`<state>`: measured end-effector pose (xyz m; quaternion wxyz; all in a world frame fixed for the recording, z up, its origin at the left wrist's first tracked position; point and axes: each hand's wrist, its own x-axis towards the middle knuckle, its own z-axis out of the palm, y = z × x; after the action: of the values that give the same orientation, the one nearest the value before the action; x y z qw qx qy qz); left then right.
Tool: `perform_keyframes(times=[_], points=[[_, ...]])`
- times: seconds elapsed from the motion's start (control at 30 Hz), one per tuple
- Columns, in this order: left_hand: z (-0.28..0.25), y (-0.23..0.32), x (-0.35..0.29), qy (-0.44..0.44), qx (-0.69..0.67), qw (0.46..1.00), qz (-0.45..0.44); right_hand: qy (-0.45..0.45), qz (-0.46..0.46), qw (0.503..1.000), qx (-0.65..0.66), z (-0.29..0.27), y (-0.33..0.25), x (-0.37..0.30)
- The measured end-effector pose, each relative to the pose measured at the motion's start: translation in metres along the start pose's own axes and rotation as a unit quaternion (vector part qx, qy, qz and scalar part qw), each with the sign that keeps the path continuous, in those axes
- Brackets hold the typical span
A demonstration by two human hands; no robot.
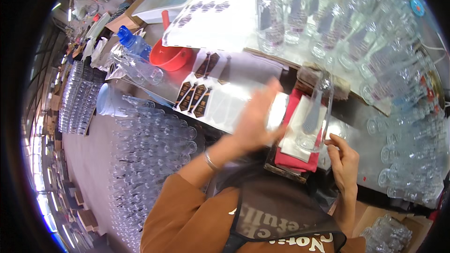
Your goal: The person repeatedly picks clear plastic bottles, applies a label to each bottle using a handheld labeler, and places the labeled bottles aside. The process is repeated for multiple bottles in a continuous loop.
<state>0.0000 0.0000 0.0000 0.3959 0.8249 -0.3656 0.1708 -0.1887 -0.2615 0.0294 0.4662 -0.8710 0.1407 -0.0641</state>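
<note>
A clear glass bottle (317, 117) with a grey patch on its side lies tilted on a folded white cloth (296, 131), over a red cloth (309, 165). Its neck rests by a worn block (307, 78). My left hand (258, 115), blurred by motion, has its fingers stretched out beside the cloths and holds nothing that I can see. At the bottle's base, my right hand (344, 159) has loosely bent fingers, with a fingertip at or very near the glass. Left of my left hand lies a sheet (219, 107) with several dark, tie-shaped decals (201, 99).
Many glass bottles (295, 18) stand at the back right, and more lie along the right side (405, 159). Glassware (154, 136) is massed at the lower left. A red dipper (171, 58), a blue-capped bottle (133, 42) and a printed white sheet (211, 21) sit at the back left.
</note>
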Motion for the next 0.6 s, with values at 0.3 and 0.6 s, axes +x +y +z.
perform_keyframes(times=[0.3, 0.6], points=[[-0.13, -0.233, 0.119, -0.038, 0.348, 0.863, -0.364, 0.029, 0.001, 0.999, 0.016, 0.004, 0.001, 0.01], [-0.116, -0.162, 0.064, -0.045, 0.324, 0.94, -0.097, 0.048, -0.013, 0.999, -0.006, 0.006, 0.011, 0.015]])
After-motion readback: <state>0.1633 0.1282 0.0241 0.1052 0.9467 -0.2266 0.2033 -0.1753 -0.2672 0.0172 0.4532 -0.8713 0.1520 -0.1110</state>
